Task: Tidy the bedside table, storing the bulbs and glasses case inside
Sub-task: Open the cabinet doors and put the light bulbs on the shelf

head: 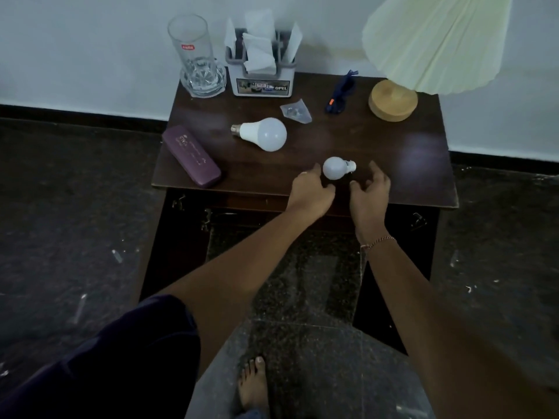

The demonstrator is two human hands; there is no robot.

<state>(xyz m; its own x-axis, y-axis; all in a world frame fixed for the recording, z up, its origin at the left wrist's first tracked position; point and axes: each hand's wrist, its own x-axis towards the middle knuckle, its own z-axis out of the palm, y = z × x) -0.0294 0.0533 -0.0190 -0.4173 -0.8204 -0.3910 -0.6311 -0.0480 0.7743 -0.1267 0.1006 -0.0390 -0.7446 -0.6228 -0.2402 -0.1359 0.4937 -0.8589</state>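
Note:
A small white bulb [336, 168] lies near the front edge of the dark wooden bedside table [393, 164]. My left hand [311, 190] sits just left of it, fingers loosely bent, holding nothing. On the bulb's right is my right hand [370, 189], fingers spread and relaxed, not touching it. A larger white bulb [263, 133] lies on its side mid-table. The purple glasses case [191, 155] rests at the front left corner.
A tall glass [198, 60] and a tissue holder [263, 68] stand at the back. A lamp with a wooden base [392, 100], a dark blue item [340, 93] and a small clear wrapper [296, 111] lie toward the right. Below the top the cabinet front is dark.

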